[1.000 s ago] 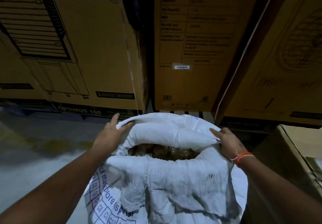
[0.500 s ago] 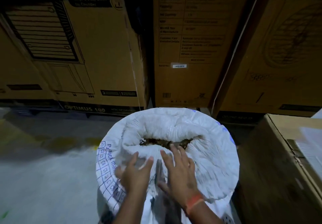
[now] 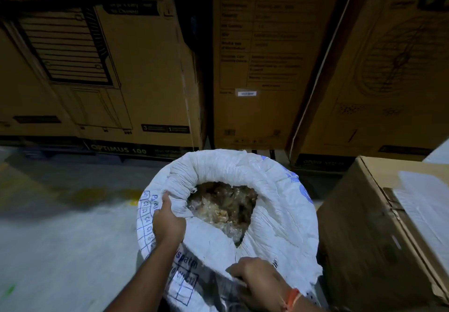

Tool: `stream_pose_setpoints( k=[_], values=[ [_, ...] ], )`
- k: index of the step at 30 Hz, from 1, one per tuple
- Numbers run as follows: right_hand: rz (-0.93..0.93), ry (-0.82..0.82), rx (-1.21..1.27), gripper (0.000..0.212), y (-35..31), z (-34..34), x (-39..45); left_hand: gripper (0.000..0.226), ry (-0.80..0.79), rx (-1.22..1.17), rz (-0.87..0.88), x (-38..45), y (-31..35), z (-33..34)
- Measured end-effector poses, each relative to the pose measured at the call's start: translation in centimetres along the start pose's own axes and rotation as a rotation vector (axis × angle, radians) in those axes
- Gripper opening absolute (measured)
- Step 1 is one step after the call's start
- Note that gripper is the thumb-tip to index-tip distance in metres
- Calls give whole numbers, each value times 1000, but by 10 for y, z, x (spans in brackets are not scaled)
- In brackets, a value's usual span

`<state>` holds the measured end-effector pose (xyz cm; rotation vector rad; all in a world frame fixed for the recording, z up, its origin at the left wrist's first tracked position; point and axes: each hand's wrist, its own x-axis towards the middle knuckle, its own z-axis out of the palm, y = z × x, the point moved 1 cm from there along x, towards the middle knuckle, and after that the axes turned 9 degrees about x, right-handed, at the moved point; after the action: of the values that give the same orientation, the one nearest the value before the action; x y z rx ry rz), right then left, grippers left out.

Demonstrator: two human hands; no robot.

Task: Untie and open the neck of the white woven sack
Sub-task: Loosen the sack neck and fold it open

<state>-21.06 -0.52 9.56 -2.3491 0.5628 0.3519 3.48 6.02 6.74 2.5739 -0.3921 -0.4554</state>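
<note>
Grey concrete floor (image 3: 60,251) under you, dim light, a yellowish smear at far left. Along the far side, three tall printed cartons: left carton (image 3: 97,68) with a line drawing and "OPTIMUS 100", middle carton (image 3: 257,56) with a spec table and small white label, right carton (image 3: 393,68) with a fan drawing. One smaller brown box (image 3: 379,251) sits near right, touching the sack.

One white woven sack (image 3: 279,202) stands centre, neck open, rim rolled out, brownish crinkled contents showing inside.

Your left hand (image 3: 168,224) grips the rolled rim on the left side, fingers curled over the fold. Your right hand (image 3: 255,280) pinches the near edge of the rim, fingers curled into the cloth; an orange wristband (image 3: 291,298) on that wrist. Two hands, both holding the sack.
</note>
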Motion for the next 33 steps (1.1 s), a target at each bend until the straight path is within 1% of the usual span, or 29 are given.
stream_pose_setpoints(
  k=[1, 2, 3, 4, 5, 6, 7, 8, 9, 10, 11, 12, 14, 15, 17, 19, 21, 22, 23, 24, 28, 31, 33],
  values=[
    [9, 14, 36, 14, 0, -2, -4, 92, -15, 52, 38, -1, -9, -1],
    [24, 28, 81, 12, 0, -6, -6, 92, -32, 120, 69, -4, -15, -3],
    [45, 63, 141, 19, -1, -13, -6, 91, -49, 190, 95, -6, -19, -4],
    [74, 141, 205, 32, -1, -22, -5, 90, -58, 257, 108, -9, -20, -6],
    [113, 280, 211, 40, 2, -32, -2, 87, -46, 335, 113, -11, -19, -7],
    [160, 456, 148, 42, 8, -44, 1, 83, 10, 415, 129, -13, -17, -9],
    [227, 622, 60, 42, 15, -55, 6, 75, 100, 481, 171, -14, -12, -11],
    [306, 733, 10, 43, 21, -67, 11, 65, 198, 515, 242, -15, -3, -13],
    [395, 768, 33, 47, 28, -77, 16, 54, 287, 518, 337, -14, 8, -15],
    [475, 755, 91, 52, 36, -85, 23, 45, 351, 501, 459, -10, 23, -16],
    [534, 718, 153, 57, 45, -88, 30, 39, 363, 495, 588, -4, 40, -15],
    [563, 671, 195, 60, 52, -88, 37, 36, 314, 498, 712, 2, 60, -13],
    [557, 585, 251, 63, 59, -80, 48, 30, 119, 570, 896, 19, 101, -6],
    [548, 561, 276, 63, 60, -74, 52, 28, 39, 661, 956, 30, 117, 0],
    [535, 550, 301, 62, 62, -64, 57, 31, -47, 856, 1027, 51, 141, 13],
    [528, 533, 300, 63, 66, -56, 59, 43, -42, 1007, 1029, 75, 152, 26],
    [516, 488, 300, 78, 75, -47, 58, 56, 62, 1092, 1014, 96, 155, 35],
    [507, 468, 296, 82, 79, -43, 56, 63, 126, 1098, 993, 106, 155, 39],
    [496, 450, 280, 82, 84, -40, 53, 67, 179, 1100, 962, 116, 156, 43],
    [487, 434, 256, 80, 88, -37, 49, 68, 220, 1106, 929, 124, 159, 46],
    [507, 331, 181, 78, 105, -43, 33, 50, 339, 1145, 786, 153, 174, 40],
    [529, 288, 129, 83, 114, -59, 18, 50, 392, 1186, 776, 172, 181, 30],
    [524, 325, 112, 83, 120, -70, 9, 50, 411, 1174, 797, 180, 185, 24]
  ],
)
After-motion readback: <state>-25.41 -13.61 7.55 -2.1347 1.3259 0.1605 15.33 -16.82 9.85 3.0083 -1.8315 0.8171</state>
